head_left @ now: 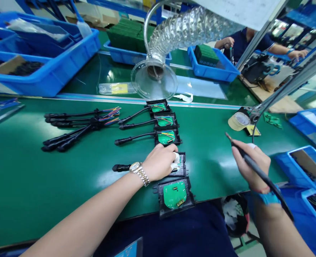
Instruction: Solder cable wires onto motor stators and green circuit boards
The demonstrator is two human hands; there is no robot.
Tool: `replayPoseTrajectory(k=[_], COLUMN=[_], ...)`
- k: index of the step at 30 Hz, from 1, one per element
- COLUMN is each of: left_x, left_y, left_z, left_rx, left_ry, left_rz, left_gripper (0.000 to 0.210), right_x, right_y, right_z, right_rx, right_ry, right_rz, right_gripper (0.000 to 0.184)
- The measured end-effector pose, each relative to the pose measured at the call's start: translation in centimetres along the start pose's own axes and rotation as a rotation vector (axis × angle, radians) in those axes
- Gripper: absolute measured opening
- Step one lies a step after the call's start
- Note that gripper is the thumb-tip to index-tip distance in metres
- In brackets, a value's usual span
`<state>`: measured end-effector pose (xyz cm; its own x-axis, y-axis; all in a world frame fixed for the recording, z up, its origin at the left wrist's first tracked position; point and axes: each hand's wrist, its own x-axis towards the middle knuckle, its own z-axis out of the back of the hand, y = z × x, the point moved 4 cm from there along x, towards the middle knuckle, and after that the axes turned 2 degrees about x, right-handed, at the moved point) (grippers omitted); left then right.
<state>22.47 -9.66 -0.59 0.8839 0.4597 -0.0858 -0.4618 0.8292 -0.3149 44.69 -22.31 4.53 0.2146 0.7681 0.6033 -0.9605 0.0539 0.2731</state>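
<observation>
My left hand [160,162], with white covers on the fingertips, pinches over a black housing [182,164] with a green circuit board. What lies between the fingertips is hidden. A black cable [121,167] reaches toward this housing from under my wrist. My right hand [254,167] grips a soldering iron [250,162] like a pen, its tip raised over the table and pointing up and left. Nearest me lies a housing with a bare-topped green board [174,194]. Beyond my left hand, three housings with wired boards [166,137] form a column, each with a black cable.
Several black cables [74,123] with coloured wire ends lie on the left. A fume hood [154,80] on a foil duct stands behind the boards. A round soldering-tip cleaner [238,120] sits at right. Blue bins [74,60] line the sides and back; a co-worker [243,43] sits across.
</observation>
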Motion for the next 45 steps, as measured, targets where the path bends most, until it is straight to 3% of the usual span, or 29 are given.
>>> replayPoseTrajectory(k=[4,8,11,14,18,21,29,38,41,45], left_x=[0.0,-0.1,-0.1,-0.1,-0.1,0.0,-0.4,0.4,-0.5,-3.8], left_y=[-0.1,-0.2,-0.3,-0.3,-0.3,-0.2,-0.1,1.0,0.0,-2.5], left_z=[0.1,0.3,0.3,0.3,0.3,0.2,-0.1,-0.1,1.0,1.6], left_rx=[0.004,-0.003,0.007,0.009,0.006,-0.001,0.005,0.101,0.086,0.083], left_ry=[0.002,0.002,-0.011,-0.005,0.022,0.030,0.018,-0.111,-0.171,-0.246], left_rz=[0.000,0.009,0.007,0.003,0.015,0.010,-0.004,-0.039,-0.066,-0.088], left_gripper=[0.015,0.014,0.014,0.012,0.012,0.014,0.015,0.015,0.016,0.020], right_x=[2.7,3.7,2.6,0.6,-1.3,-1.6,-2.0,-2.1,-2.3,-2.4], right_y=[-6.9,-9.4,-7.6,-4.1,0.5,2.0,0.9,0.7,0.6,0.5], right_z=[-0.7,-1.8,-2.9,-4.2,-5.7,-6.2,-6.7,-7.1,-7.1,-7.0], right_rx=[-0.049,0.046,0.129,0.204,0.298,0.317,0.313,0.304,0.288,0.270], right_ry=[-0.051,-0.046,-0.055,-0.056,0.042,0.096,0.124,0.065,0.049,0.043], right_rz=[-0.094,-0.156,-0.203,-0.237,-0.198,-0.151,-0.155,-0.041,-0.023,-0.005], right_gripper=[0.035,0.036,0.036,0.030,0.020,0.019,0.020,0.019,0.019,0.019])
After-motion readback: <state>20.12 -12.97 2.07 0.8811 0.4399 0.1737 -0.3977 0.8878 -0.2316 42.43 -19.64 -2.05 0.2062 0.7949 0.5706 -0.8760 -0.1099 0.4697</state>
